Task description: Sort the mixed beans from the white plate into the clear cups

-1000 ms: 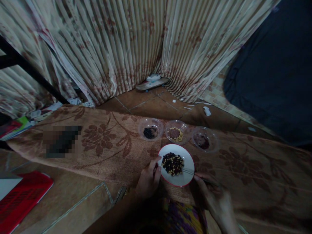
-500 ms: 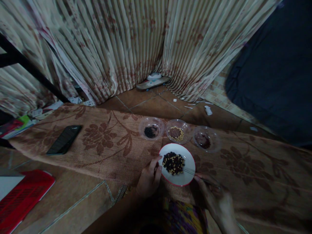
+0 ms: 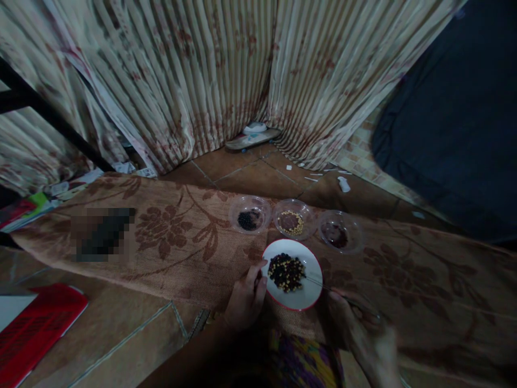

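Red-rimmed white plate (image 3: 314, 264): on the brown floral cloth (image 3: 202, 269), between the two hands, just on the person's side of the bowl row.
Bean pile (image 3: 286, 272): dark and yellow beans mixed, left and middle of plate; right part bare.
Left hand (image 3: 247, 297): thumb and fingers pinching plate's left rim.
Right hand (image 3: 359, 328): slightly blurred, fingers closed on thin metal utensil (image 3: 314, 281); exact type unclear. Tip reaches over right rim to pile edge; can't tell if touching.
Left clear bowl (image 3: 260, 205): black beans.
Middle clear bowl (image 3: 281, 209): yellow beans.
Right clear bowl (image 3: 354, 233): dark red contents, too dim to resolve.
Far left on cloth: dark pixelated item (image 3: 104, 234).
Floor by curtain: skateboard (image 3: 250, 141).
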`<state>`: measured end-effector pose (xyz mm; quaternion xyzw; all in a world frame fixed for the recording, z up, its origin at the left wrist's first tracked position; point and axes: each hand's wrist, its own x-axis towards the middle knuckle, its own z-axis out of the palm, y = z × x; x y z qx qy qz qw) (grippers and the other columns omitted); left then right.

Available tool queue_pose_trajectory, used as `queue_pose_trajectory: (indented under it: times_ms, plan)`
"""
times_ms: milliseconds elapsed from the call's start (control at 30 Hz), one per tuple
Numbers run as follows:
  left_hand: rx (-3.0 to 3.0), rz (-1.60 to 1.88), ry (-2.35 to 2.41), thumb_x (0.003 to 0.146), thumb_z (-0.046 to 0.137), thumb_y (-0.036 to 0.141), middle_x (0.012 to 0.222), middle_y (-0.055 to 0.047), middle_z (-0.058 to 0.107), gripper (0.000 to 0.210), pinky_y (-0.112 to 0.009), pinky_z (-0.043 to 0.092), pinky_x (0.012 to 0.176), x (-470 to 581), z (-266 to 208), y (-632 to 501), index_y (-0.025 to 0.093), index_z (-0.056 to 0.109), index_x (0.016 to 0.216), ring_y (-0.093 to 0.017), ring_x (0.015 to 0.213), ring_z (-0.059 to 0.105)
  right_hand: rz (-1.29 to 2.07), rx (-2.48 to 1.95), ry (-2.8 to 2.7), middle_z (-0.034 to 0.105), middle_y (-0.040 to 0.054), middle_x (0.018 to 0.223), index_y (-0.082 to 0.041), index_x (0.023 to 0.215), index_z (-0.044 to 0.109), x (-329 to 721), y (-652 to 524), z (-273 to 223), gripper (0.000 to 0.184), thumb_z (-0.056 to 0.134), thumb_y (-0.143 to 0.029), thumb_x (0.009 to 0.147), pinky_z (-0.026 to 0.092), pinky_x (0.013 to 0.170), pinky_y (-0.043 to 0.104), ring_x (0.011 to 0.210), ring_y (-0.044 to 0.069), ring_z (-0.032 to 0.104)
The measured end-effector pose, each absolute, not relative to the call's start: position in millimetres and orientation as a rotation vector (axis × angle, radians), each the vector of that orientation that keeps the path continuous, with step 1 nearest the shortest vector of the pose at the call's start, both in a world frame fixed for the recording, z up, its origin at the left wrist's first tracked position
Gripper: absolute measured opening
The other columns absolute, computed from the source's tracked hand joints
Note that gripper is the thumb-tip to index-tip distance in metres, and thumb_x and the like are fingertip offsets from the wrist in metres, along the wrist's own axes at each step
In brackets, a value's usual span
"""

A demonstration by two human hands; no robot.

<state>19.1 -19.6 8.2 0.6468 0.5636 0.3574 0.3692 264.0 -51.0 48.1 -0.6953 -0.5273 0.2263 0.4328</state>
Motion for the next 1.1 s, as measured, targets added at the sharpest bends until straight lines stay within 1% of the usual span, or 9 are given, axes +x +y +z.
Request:
queue_pose_trajectory:
  times_ms: [100,267,367,467,600,700,800,900,1100]
  plan:
    - [1.647,0.902,1.455,0.098,0.038,0.026,0.102,-0.004,0.070,0.037,-0.029,0.052,0.085,19,10,-20,0.022,0.050,0.132,-0.017,0.089,0.068,0.461,-1.748,-1.240,0.076,0.0092,0.082,-0.019,0.077,0.075,275,-37,54,0.031,0.071,-0.050,0.075,0.057,0.062,0.031,0.072,0.024,0.072]
    - [1.630,0.931,1.441,0.097,0.038,0.026,0.108,-0.005,0.071,0.038,-0.029,0.054,0.085,18,10,-19,0.022,0.049,0.133,-0.018,0.091,0.069,0.128,-1.655,-1.029,0.074,0.0117,0.080,-0.015,0.076,0.072,304,10,62,0.036,0.073,-0.051,0.072,0.055,0.076,0.040,0.077,0.026,0.070]
    - [1.639,0.965,1.438,0.097,0.038,0.027,0.113,-0.006,0.070,0.039,-0.030,0.054,0.088,18,8,-19,0.022,0.050,0.134,-0.019,0.097,0.069,0.108,-1.665,-1.024,0.074,0.0129,0.081,-0.013,0.079,0.072,314,30,61,0.038,0.072,-0.051,0.073,0.054,0.079,0.042,0.079,0.027,0.070]
    - [1.641,0.946,1.427,0.098,0.036,0.028,0.113,-0.008,0.070,0.039,-0.031,0.054,0.087,17,7,-20,0.022,0.048,0.135,-0.019,0.097,0.069,0.114,-1.672,-1.021,0.075,0.0125,0.083,-0.014,0.078,0.073,313,30,56,0.037,0.072,-0.050,0.074,0.054,0.082,0.044,0.083,0.028,0.070]
    - [1.629,0.917,1.442,0.098,0.036,0.028,0.106,-0.006,0.071,0.038,-0.030,0.053,0.086,18,11,-20,0.021,0.049,0.134,-0.019,0.093,0.069,0.234,-1.665,-0.999,0.075,0.0115,0.084,-0.015,0.078,0.073,296,7,53,0.035,0.073,-0.050,0.072,0.054,0.083,0.044,0.084,0.028,0.070]
    - [1.643,0.926,1.440,0.097,0.038,0.027,0.103,-0.006,0.071,0.038,-0.030,0.053,0.085,19,12,-20,0.020,0.050,0.133,-0.018,0.091,0.069,0.401,-1.713,-1.039,0.076,0.0099,0.082,-0.017,0.076,0.074,281,-17,56,0.034,0.074,-0.050,0.070,0.057,0.075,0.039,0.079,0.027,0.071]
    - [1.647,0.919,1.453,0.097,0.039,0.026,0.105,-0.006,0.071,0.037,-0.029,0.053,0.085,20,10,-20,0.020,0.051,0.132,-0.018,0.091,0.069,0.591,-1.742,-1.222,0.077,0.0091,0.085,-0.020,0.079,0.076,271,-37,59,0.032,0.072,-0.050,0.074,0.059,0.068,0.033,0.080,0.026,0.072]
    - [1.637,0.889,1.465,0.097,0.039,0.027,0.103,-0.005,0.071,0.038,-0.028,0.053,0.083,19,8,-19,0.021,0.050,0.133,-0.017,0.087,0.069,0.726,-1.741,-1.431,0.077,0.0085,0.094,-0.022,0.087,0.077,268,-51,59,0.030,0.066,-0.049,0.081,0.060,0.072,0.031,0.086,0.024,0.073]
    - [1.642,0.888,1.451,0.098,0.039,0.027,0.098,-0.005,0.070,0.038,-0.028,0.053,0.083,19,10,-20,0.020,0.049,0.133,-0.017,0.087,0.069,0.694,-1.684,-1.625,0.077,0.0058,0.096,-0.026,0.088,0.077,262,-57,62,0.027,0.062,-0.049,0.084,0.060,0.074,0.029,0.088,0.023,0.073]
